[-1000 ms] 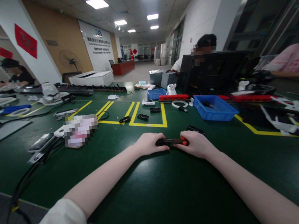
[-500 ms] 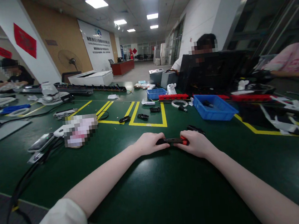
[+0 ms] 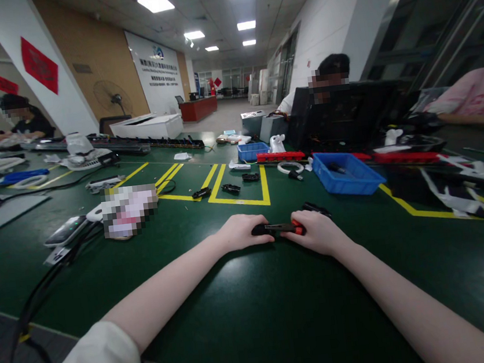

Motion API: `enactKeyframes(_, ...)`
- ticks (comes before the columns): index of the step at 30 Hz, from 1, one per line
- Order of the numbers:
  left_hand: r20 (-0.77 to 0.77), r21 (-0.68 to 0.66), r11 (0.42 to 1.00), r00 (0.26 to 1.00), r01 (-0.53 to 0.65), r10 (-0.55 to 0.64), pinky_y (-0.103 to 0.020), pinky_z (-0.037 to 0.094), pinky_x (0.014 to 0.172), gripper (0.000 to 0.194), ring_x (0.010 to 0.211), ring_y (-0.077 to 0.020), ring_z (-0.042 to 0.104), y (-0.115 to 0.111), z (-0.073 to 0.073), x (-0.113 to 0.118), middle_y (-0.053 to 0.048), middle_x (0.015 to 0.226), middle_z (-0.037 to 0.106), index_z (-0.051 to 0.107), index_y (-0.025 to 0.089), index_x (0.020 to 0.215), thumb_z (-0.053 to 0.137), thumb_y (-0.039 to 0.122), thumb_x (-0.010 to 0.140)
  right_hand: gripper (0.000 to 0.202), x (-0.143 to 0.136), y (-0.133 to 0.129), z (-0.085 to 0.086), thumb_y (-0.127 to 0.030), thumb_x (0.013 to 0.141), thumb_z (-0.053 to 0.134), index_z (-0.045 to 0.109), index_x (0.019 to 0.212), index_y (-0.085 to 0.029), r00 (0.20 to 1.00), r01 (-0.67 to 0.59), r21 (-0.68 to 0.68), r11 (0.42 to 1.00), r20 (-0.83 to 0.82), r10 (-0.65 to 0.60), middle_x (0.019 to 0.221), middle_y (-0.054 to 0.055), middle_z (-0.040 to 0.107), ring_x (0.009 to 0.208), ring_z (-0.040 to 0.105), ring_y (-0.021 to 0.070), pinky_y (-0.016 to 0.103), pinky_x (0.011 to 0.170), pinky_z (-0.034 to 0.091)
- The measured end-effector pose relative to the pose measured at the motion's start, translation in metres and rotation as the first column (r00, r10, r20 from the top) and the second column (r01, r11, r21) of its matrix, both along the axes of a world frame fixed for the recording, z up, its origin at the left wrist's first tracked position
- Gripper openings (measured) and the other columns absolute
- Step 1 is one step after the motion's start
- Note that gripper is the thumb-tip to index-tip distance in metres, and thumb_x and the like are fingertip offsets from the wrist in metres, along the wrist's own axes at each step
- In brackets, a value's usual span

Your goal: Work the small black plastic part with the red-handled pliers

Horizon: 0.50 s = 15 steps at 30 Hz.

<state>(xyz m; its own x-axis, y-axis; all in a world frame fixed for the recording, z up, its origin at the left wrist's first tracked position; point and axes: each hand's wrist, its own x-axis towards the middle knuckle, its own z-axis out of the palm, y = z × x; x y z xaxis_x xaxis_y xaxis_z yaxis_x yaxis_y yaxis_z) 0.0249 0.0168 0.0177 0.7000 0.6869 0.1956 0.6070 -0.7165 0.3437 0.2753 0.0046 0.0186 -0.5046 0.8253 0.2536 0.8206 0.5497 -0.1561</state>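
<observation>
Between my hands, just above the green table (image 3: 238,298), are pliers (image 3: 283,227) with a red and black handle. My right hand (image 3: 318,232) is closed around that handle. A small black part (image 3: 260,230) is pinched in my left hand (image 3: 242,232), and the plier jaws reach to it. Behind my right hand lies another black piece (image 3: 316,209). Farther off, several small black parts, one of them a black clip (image 3: 231,189), rest in and beside a yellow-taped rectangle (image 3: 267,184).
A blue bin (image 3: 346,175) stands at the right behind my hands, with a smaller blue bin (image 3: 253,151) farther back. On the left are a phone (image 3: 129,213) and black cables (image 3: 39,286). A person (image 3: 330,72) sits behind a dark monitor (image 3: 343,117).
</observation>
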Motion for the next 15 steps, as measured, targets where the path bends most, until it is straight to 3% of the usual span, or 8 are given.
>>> enactKeyframes(15, -0.020, 0.031, 1.000, 1.000, 0.001, -0.001, -0.026, 0.044, 0.068, 0.041, 0.085, -0.0215, 0.069, 0.0020, -0.0005, -0.0009, -0.004, 0.095, 0.072, 0.063, 0.022, 0.110, 0.058, 0.058, 0.092, 0.036, 0.0008, 0.0035, -0.0016, -0.055, 0.086, 0.054, 0.044, 0.070, -0.024, 1.000, -0.014, 0.001, 1.000, -0.005, 0.014, 0.075, 0.005, 0.063, 0.066, 0.055, 0.0189, 0.031, 0.059, 0.037)
